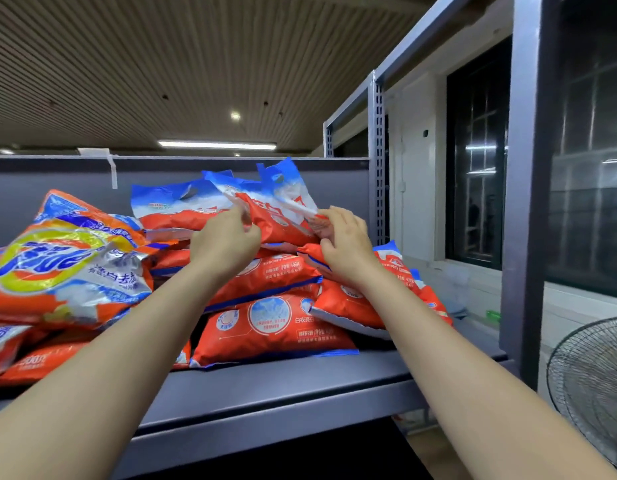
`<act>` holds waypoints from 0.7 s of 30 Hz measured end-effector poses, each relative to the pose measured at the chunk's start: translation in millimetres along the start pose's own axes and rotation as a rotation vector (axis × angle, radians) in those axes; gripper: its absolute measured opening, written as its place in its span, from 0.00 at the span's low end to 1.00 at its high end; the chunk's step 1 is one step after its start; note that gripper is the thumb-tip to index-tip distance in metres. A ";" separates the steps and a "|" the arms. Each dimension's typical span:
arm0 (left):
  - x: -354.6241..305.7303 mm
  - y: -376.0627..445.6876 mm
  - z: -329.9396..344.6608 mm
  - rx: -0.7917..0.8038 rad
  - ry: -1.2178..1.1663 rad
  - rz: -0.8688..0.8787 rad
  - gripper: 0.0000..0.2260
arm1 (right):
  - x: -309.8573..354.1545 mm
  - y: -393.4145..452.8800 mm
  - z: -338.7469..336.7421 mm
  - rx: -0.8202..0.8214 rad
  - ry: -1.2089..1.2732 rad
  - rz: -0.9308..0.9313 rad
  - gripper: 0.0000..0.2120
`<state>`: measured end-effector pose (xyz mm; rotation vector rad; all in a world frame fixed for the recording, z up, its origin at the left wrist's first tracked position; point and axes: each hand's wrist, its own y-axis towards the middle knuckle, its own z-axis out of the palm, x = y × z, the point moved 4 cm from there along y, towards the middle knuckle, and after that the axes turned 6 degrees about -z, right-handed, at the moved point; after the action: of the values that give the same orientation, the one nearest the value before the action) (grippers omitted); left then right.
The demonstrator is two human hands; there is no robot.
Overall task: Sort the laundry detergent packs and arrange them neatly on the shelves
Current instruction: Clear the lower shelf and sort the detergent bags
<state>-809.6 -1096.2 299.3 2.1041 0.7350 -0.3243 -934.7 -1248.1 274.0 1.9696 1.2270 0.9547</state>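
Gripping a blurred pack (282, 216), both hands (227, 244) (346, 249) hide its print.

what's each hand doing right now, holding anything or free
Left hand: fingers pinch the top red and blue detergent pack at its left side.
Right hand: fingers curled on the same pack's right edge.

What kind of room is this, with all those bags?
Probably a stockroom or storage area: a grey metal shelving rack with slotted posts, a heap of orange-and-blue detergent packs on it, and a black standing fan beside it.
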 end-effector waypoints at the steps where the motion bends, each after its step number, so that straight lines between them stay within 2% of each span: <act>1: 0.2 -2.9 0.1 0.002 0.009 -0.001 0.13 | -1.2 -1.5 -1.2 0.006 0.006 -0.012 0.26; 5: 3.0 -15.1 2.2 0.027 0.067 -0.019 0.13 | -8.7 -7.7 -3.5 0.070 0.070 0.027 0.27; 11: 17.5 -37.4 -0.4 0.067 0.066 -0.045 0.13 | -6.3 0.8 8.7 0.229 0.000 0.008 0.19; 15: 25.2 -42.5 -11.4 0.044 0.053 -0.035 0.14 | -3.3 -0.5 10.1 0.210 -0.071 -0.005 0.20; 21: 31.1 -42.9 -19.9 0.007 0.082 -0.034 0.14 | 3.3 -8.9 5.8 0.101 0.066 0.055 0.21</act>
<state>-811.8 -1048.7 268.6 2.1240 0.8192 -0.2611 -933.1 -1242.4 264.5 2.0745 1.2858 1.0107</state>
